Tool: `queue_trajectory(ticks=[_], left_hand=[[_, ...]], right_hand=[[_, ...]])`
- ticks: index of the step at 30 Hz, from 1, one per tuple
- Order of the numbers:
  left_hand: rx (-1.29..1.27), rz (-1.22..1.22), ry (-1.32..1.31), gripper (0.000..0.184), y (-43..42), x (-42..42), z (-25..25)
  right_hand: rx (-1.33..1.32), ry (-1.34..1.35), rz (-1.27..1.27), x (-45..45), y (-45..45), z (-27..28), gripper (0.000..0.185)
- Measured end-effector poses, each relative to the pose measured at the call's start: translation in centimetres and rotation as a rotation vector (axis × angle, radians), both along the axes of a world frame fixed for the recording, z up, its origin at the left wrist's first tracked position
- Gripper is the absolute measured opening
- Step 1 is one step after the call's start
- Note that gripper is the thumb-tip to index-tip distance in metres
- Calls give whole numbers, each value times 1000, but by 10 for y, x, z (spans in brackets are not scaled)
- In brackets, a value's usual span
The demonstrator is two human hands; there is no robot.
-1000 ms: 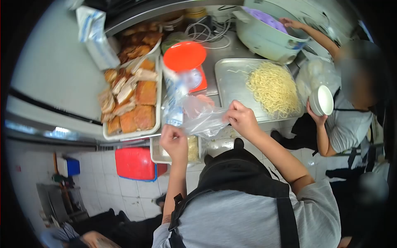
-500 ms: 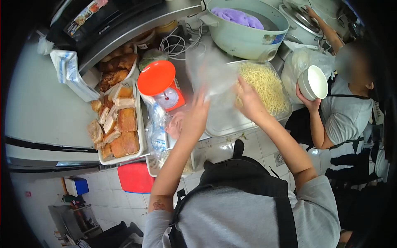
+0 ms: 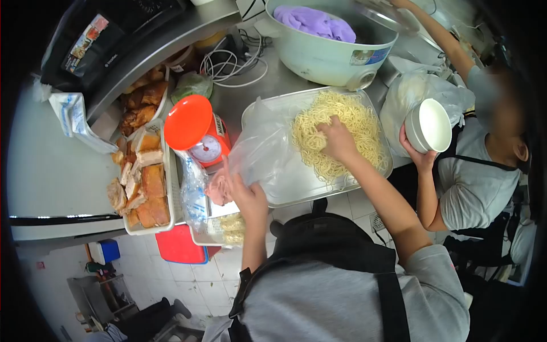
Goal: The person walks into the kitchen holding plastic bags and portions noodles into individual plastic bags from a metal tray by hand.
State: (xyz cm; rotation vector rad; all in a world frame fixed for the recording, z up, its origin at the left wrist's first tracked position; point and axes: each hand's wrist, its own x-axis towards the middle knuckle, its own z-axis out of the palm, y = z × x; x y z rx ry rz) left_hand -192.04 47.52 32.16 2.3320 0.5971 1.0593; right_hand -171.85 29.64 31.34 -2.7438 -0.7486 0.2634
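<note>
My right hand (image 3: 337, 138) is sunk into the pile of yellow noodles (image 3: 319, 162) on a metal tray (image 3: 277, 197), its fingers curled round some strands. My left hand (image 3: 246, 194) holds a clear plastic bag (image 3: 259, 151) by its edge, and the bag spreads over the tray's left part. Just left of that hand are pink pieces (image 3: 219, 188) and a red scale (image 3: 213, 145) with a red round pan (image 3: 187, 122). A bundle of plastic bags (image 3: 194, 194) lies below the scale.
A basket of cooked meat pieces (image 3: 152, 191) stands at the left. Behind the tray is a large pale green pot (image 3: 319, 60) with a purple cloth (image 3: 316, 23). At the right, a co-worker holds white bowls (image 3: 431, 125) and a lid. A red box (image 3: 181, 245) is on the floor.
My right hand has left the bag and moved into the noodles. The bag, earlier held between both hands, is now held by my left hand. The co-worker's lid has moved toward the pot.
</note>
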Motion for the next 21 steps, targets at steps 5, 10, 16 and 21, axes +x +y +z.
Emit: queue_trajectory(ticks=[5, 10, 16, 21], left_hand=[[-286, 124, -264, 60, 21, 4, 48], [-441, 32, -181, 67, 26, 20, -65], [-517, -192, 162, 65, 13, 12, -104], [-301, -204, 170, 59, 26, -7, -118]], right_hand=[[189, -71, 124, 28, 9, 71, 40], [413, -203, 184, 36, 9, 158, 30], [561, -228, 23, 10, 30, 291, 22], [660, -544, 66, 0, 38, 357, 18]])
